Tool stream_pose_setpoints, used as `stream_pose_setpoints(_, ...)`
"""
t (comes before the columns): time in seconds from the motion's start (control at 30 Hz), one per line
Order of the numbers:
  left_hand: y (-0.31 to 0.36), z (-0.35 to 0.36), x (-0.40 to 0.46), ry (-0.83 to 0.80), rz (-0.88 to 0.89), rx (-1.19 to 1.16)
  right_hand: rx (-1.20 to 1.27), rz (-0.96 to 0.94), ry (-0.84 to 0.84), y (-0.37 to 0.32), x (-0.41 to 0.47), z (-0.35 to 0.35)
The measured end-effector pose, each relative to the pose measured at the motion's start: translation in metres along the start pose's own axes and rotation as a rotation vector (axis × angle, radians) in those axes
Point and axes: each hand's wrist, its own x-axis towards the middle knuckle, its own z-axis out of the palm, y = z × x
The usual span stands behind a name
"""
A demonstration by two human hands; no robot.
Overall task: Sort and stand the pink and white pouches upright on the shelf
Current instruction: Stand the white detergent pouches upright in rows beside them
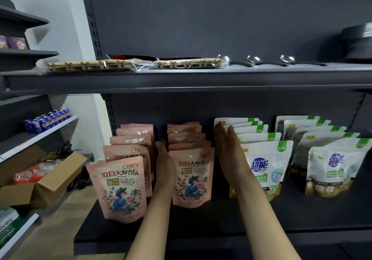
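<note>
Dark shelf [221, 217] bearing four upright rows, two of pink pouches [192, 176] left of two of white pouches [261, 165], flat straight-fingered left hand [164, 159] and right hand [229, 149] flanking the second pink row, grasping nothing; left of the shelf, open cardboard box [50, 177] holding orange packets.

Upper shelf: biscuit-stick packs [90, 66], spoons [254, 60]; left: blue cans [48, 120], cardboard box [43, 176], maybe snacks.

The dark grey shelf [261, 215] carries four front-to-back rows of upright pouches: two rows of pink pouches [120, 187] toward 9 o'clock, with the second row [192, 181] at the middle, and two rows of white pouches [263, 165] and [330, 171] toward 3 o'clock.
</note>
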Motion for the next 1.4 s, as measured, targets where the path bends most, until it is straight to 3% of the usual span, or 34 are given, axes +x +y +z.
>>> stream_pose_setpoints(0.13, 0.006, -0.003, -0.005, -0.001, 0.046, -0.002, 0.002, -0.010, 0.044, -0.001, -0.009, 0.005)
stream_pose_setpoints(0.3, 0.035, -0.006, -0.021, -0.013, 0.247, 0.013, -0.014, -0.057, 0.071, -0.024, -0.024, 0.018)
stream_pose_setpoints(0.43, 0.070, -0.010, -0.034, -0.102, 0.257, 0.140, -0.003, -0.097, 0.159, -0.045, -0.016, 0.034)
stream_pose_setpoints(0.6, 0.111, -0.033, -0.052, -0.144, 0.334, 0.199, -0.061, -0.116, 0.142, -0.055, -0.023, 0.067)
stream_pose_setpoints(0.7, 0.117, -0.056, -0.056, -0.057, 0.448, 0.172, -0.125, -0.097, 0.068, -0.051, -0.034, 0.083)
stream_pose_setpoints(0.8, 0.114, -0.084, -0.058, 0.169, 0.494, 0.111, -0.166, -0.074, -0.008, -0.039, -0.045, 0.096)
stream_pose_setpoints(0.9, 0.102, -0.115, -0.053, 0.350, 0.412, 0.060, -0.149, -0.023, -0.082, -0.020, -0.055, 0.109)
stream_pose_setpoints(1.0, 0.081, -0.145, -0.036, 0.379, 0.336, 0.041, -0.130, 0.009, -0.104, 0.003, -0.058, 0.121)
stream_pose_setpoints(1.1, 0.063, -0.168, -0.013, 0.309, 0.241, 0.020, -0.119, 0.057, -0.122, 0.015, -0.058, 0.131)
stream_pose_setpoints(1.4, 0.002, -0.182, 0.020, 0.086, -0.123, -0.078, 0.097, 0.294, 0.063, 0.068, -0.051, 0.154)
